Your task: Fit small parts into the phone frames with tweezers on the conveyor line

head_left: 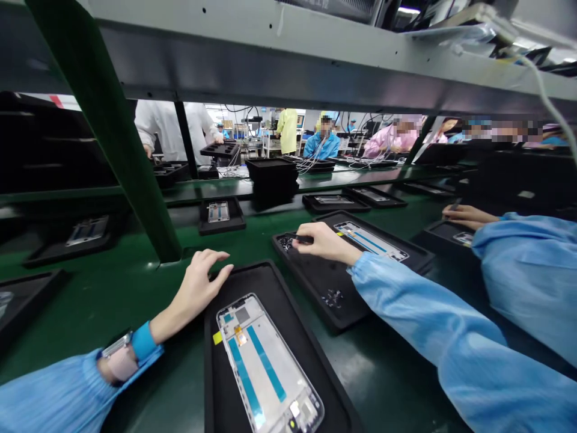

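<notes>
While R hand [325,243] pinches blk tool [304,238] over tray [311,294], L hand [193,294] curls empty by phone frame [265,361]: prob. light, fragile; hold edges

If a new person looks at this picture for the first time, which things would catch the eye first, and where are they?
First comes the white phone frame with blue strips, in a black tray at bottom centre, beside the left hand. Just beyond, the right hand holds a thin black tool above a second black tray, which carries small metal parts and another phone frame.
</notes>
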